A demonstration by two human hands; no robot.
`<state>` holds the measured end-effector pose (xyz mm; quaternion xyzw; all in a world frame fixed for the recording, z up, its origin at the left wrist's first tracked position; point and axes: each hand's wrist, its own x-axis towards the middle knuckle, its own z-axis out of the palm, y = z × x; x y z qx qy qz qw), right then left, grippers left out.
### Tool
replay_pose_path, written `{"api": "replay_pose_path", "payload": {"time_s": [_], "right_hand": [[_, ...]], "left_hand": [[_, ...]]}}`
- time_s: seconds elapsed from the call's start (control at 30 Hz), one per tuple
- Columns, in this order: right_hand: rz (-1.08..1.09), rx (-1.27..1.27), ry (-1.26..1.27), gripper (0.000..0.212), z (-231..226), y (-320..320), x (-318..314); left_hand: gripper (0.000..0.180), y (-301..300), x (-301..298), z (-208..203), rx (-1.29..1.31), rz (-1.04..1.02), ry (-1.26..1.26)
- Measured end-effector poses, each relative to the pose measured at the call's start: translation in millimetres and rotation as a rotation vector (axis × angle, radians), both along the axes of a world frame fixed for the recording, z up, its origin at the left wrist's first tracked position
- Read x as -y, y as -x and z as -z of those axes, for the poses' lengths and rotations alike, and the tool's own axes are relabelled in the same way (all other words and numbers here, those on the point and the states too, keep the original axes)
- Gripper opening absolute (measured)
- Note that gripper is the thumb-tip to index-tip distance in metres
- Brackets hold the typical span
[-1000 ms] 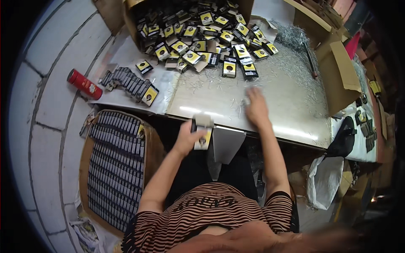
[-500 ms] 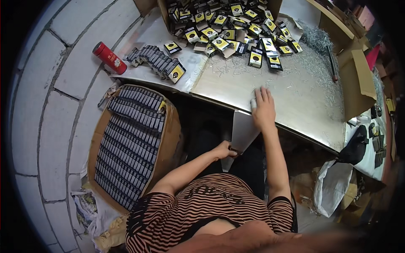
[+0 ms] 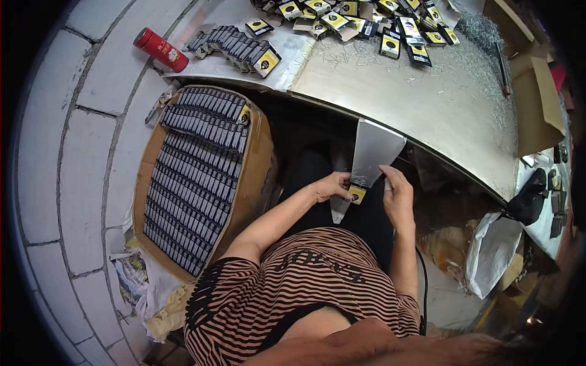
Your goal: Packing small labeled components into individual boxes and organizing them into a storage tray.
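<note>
A grey sheet-metal chute (image 3: 373, 146) slopes down from the table's front edge, narrowing toward my lap. Small thin metal pieces appear to lie near its lower end. At that end, my left hand (image 3: 332, 185) grips a small yellow-and-black box (image 3: 358, 194), thumb and fingers on its left side. What the box contains cannot be made out. My right hand (image 3: 398, 190) is beside the chute's right edge, fingers outstretched and apart, holding nothing; whether a fingertip touches the metal is unclear.
Left of me stands a carton (image 3: 259, 146) packed with rows of small boxes. On the table (image 3: 421, 97) are loose boxes (image 3: 390, 44), a row of boxes (image 3: 235, 49), a red flask (image 3: 160, 50) and a heap of thin metal pieces (image 3: 479, 36). A white sack (image 3: 493, 256) hangs at right.
My right hand has come off the tabletop, down to the chute's right side. The yellow-and-black box now shows at my left hand. The view has tilted down toward my lap.
</note>
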<state>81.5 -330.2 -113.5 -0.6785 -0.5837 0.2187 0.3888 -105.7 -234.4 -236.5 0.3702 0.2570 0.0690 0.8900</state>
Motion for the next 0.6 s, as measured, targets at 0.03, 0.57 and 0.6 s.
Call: {"api": "replay_pose_path", "payload": {"time_s": [0.03, 0.57, 0.6], "right_hand": [[0.014, 0.025, -0.004, 0.044, 8, 9, 2], [0.037, 0.075, 0.22, 0.023, 2, 16, 23], [0.037, 0.038, 0.222, 0.023, 2, 16, 24]], "left_hand": [[0.053, -1, 1, 1, -0.012, -0.004, -0.005], [0.033, 35, 30, -13, -0.05, -0.215, -0.03], [0.033, 35, 27, -15, -0.067, -0.214, -0.036]]}}
